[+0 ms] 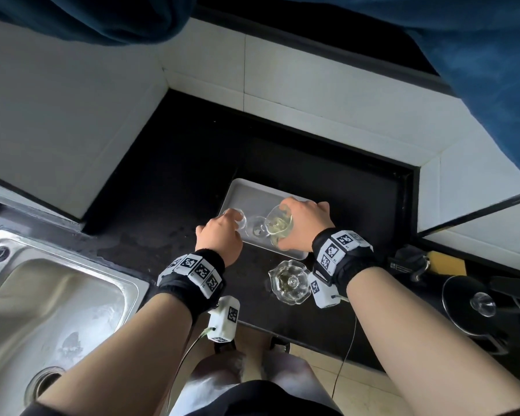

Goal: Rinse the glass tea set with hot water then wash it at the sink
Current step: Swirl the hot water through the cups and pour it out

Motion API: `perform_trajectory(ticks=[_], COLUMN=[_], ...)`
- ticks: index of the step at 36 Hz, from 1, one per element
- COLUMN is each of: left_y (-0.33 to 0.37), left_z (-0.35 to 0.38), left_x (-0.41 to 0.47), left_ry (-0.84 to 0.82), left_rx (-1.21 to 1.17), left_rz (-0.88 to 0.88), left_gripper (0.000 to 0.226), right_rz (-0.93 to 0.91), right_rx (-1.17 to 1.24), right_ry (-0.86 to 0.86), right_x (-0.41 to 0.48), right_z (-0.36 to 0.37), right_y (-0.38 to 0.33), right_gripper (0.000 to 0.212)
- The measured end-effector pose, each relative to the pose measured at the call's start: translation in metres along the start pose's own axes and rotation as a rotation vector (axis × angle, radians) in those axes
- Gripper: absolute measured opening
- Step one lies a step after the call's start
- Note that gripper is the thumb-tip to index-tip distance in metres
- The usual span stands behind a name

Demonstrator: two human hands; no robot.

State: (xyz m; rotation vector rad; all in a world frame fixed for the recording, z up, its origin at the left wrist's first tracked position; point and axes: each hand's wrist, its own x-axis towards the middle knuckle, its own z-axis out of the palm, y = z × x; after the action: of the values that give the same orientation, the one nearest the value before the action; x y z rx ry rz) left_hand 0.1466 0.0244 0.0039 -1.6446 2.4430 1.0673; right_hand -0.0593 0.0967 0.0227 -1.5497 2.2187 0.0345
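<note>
Two bare forearms [150, 340] reach out over the dark table [168, 181]. The left hand [219, 235] holds a small cup [239, 220] on the white tray [246, 192]. The right hand [303, 223] grips a tilted glass pitcher [278, 223] of yellowish liquid over a middle cup [257, 230]. Wet glass may slip, or the hot pour may miss onto fingers. The fluted glass pot [288, 280] just beside the right wrist looks easily knocked.

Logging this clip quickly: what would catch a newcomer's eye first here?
Both hands meet over the white tray on the black counter: the right hand grips a glass pitcher of yellowish liquid, and the left hand holds a small glass cup beside it. Nearer the person, a fluted glass bowl stands on the counter, with the steel sink at far left.
</note>
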Motion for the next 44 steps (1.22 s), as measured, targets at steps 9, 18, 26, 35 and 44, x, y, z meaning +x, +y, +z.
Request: perform_trajectory(ticks=[9,18,26,35,44], left_y=[-0.012,-0.019,-0.015,-0.015,-0.012], left_z=[-0.001,-0.001,-0.003,-0.004,-0.005], left_x=[0.001,-0.001,0.002,0.002,0.002], left_ry=[-0.008,-0.006,-0.006,-0.002,0.001], left_rx=[0.071,0.076,0.082,0.089,0.104], left_rz=[0.004,0.004,0.018,0.018,0.035], left_gripper=[0.057,0.055,0.052,0.048,0.049], right_rz=[0.010,0.030,0.042,0.050,0.047], right_rx=[-0.082,-0.124,-0.135,-0.086,-0.098], right_ry=[-0.072,-0.099,-0.104,-0.076,-0.066], right_x=[0.009,0.015,0.018,0.017,0.011], right_z=[0.002,0.008,0.006,0.008,0.002], right_y=[-0.009,-0.010,-0.007,-0.004,-0.006], right_gripper=[0.079,0.082,0.083,0.083,0.083])
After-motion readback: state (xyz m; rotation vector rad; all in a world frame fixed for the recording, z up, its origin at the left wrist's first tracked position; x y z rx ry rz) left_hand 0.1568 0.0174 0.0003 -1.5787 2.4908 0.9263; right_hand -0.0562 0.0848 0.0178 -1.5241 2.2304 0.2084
